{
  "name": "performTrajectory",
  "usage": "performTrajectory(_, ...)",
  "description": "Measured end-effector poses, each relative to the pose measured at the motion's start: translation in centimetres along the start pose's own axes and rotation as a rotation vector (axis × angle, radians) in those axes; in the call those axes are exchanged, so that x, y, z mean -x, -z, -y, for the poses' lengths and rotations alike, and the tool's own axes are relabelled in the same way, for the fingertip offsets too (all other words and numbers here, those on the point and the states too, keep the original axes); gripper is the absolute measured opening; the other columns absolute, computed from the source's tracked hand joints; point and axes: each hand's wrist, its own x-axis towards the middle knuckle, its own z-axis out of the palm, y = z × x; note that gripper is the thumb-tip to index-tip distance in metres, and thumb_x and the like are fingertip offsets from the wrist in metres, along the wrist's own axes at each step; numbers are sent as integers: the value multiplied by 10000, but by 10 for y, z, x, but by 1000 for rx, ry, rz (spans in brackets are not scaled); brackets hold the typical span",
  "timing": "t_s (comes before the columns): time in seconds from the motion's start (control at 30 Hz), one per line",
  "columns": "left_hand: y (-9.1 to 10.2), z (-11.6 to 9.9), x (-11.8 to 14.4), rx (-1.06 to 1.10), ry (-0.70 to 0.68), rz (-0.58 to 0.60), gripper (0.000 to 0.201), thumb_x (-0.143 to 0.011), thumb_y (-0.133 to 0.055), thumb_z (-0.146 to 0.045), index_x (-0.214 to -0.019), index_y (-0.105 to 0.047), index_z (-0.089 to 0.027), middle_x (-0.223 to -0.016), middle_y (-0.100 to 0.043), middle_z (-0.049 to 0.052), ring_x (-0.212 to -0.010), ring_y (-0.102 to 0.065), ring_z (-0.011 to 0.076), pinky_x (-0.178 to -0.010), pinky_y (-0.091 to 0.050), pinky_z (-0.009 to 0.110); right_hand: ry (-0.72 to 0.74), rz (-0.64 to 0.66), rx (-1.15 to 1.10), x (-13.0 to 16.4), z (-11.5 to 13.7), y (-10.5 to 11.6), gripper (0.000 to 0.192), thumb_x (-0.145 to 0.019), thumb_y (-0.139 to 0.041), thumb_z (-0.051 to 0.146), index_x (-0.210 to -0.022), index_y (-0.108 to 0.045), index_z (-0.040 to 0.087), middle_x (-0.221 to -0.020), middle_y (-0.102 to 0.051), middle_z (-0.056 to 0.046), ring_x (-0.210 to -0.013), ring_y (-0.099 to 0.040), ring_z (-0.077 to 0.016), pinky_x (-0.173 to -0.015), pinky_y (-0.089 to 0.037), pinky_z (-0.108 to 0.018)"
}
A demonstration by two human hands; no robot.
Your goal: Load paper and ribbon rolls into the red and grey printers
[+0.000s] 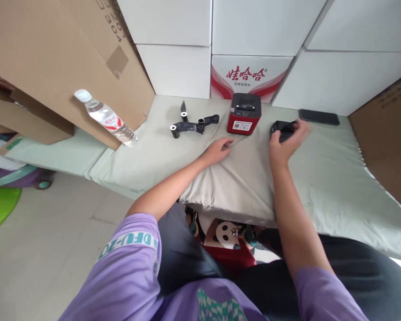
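Note:
My right hand (286, 143) reaches over a small black device (281, 129) lying on the pale green cloth (324, 178), fingers curled on its top; the grip is blurred. My left hand (218, 150) rests flat on the cloth, fingers apart, holding nothing, just below a red and black label printer (244, 113). To the left of the printer lie black ribbon rolls (194, 125) with loose black tape between the spools.
A black phone (319, 117) lies at the back right. A plastic water bottle (104, 117) leans against brown cardboard (53, 58) at left. White boxes (254, 26), one with red print, stand behind. Another cardboard sheet (387, 142) stands at right.

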Motion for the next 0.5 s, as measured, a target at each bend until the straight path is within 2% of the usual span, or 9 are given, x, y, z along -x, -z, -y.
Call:
performTrajectory(0.07,1,1,-4,98,21,-75,520,-892,-549,-102,-1401,-643,-157,-1481,-670,170,-1209,-721,214,-1048,-600,389,-41,67,-100,2,12,-30,700,-837,-594,353,-1489,-413,175,-1460,-497,-228,-1388,-555,-335,-1211,-467,-612)
performTrajectory(0.13,4,1,-13,195,37,-163,529,-913,-533,-120,-1434,-601,-179,-1554,-607,177,-1301,-697,220,-1040,-605,378,-217,129,-209,3,22,-64,756,-847,-602,438,-1522,-382,179,-1497,-506,-223,-1416,-566,-344,-1204,-468,-658)
performTrajectory(0.2,8,0,-29,243,50,-239,550,-925,-587,-157,-1473,-561,-192,-1622,-546,180,-1441,-625,243,-1121,-572,396,-345,206,-347,6,28,-92,827,-842,-630,500,-1552,-353,180,-1547,-503,-229,-1458,-560,-343,-1222,-455,-662)
performTrajectory(0.23,9,-1,-39,252,71,-272,587,-922,-639,-183,-1500,-538,-193,-1659,-510,184,-1512,-568,260,-1178,-537,413,-365,229,-417,8,29,-102,852,-838,-643,515,-1561,-343,178,-1564,-508,-230,-1465,-565,-333,-1235,-454,-643)
performTrajectory(0.3,11,-4,-62,285,165,-330,702,-908,-739,-252,-1559,-486,-186,-1730,-426,197,-1618,-450,291,-1278,-448,436,-337,254,-489,13,28,-112,884,-825,-679,545,-1562,-356,179,-1569,-532,-223,-1455,-583,-319,-1255,-449,-608)
performTrajectory(0.37,9,-8,-85,363,288,-355,714,-936,-756,-341,-1572,-480,-175,-1755,-399,195,-1659,-389,295,-1327,-383,425,-291,271,-484,17,24,-113,913,-814,-712,580,-1566,-370,192,-1570,-551,-211,-1443,-596,-317,-1267,-440,-602)
performTrajectory(0.43,3,-13,-102,456,341,-340,559,-1011,-665,-419,-1500,-562,-169,-1687,-513,177,-1619,-460,279,-1318,-395,405,-275,287,-457,19,22,-111,953,-804,-733,607,-1581,-359,203,-1586,-552,-205,-1442,-599,-322,-1268,-438,-609)
performTrajectory(0.5,-3,-19,-110,519,327,-334,414,-1061,-563,-418,-1386,-647,-175,-1537,-670,141,-1503,-596,256,-1265,-460,393,-280,287,-434,20,22,-108,983,-791,-743,624,-1584,-349,197,-1590,-556,-211,-1437,-604,-330,-1261,-446,-607)
